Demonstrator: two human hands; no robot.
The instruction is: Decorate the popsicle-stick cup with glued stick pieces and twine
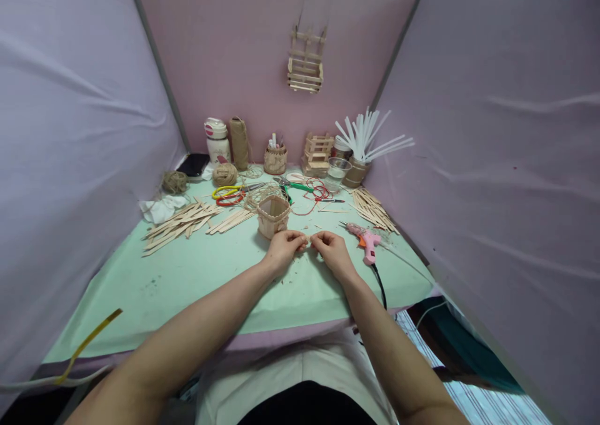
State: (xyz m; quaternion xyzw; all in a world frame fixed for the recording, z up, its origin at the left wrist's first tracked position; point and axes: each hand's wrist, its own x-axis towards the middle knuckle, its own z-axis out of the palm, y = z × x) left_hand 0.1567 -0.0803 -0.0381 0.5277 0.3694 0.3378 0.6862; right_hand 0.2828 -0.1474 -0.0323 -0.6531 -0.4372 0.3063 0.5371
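My left hand (285,249) and my right hand (332,250) meet over the front middle of the green tabletop, both with fingers pinched. Between the fingertips is a small pale piece (308,239), likely wood, held from both sides and mostly hidden. Just behind my left hand stands a small open-topped box of craft sticks (272,220) with a braided rim. To the right of my right hand, a pink glue gun (370,240) lies on its side. Small wood crumbs are scattered below the hands.
Craft sticks (180,222) lie in piles at left, with more sticks (372,209) at right. Behind are scissors (229,194), twine balls (225,175), a water cup (336,174), and a holder of white glue sticks (357,174). A wooden piece (305,69) hangs at the back wall.
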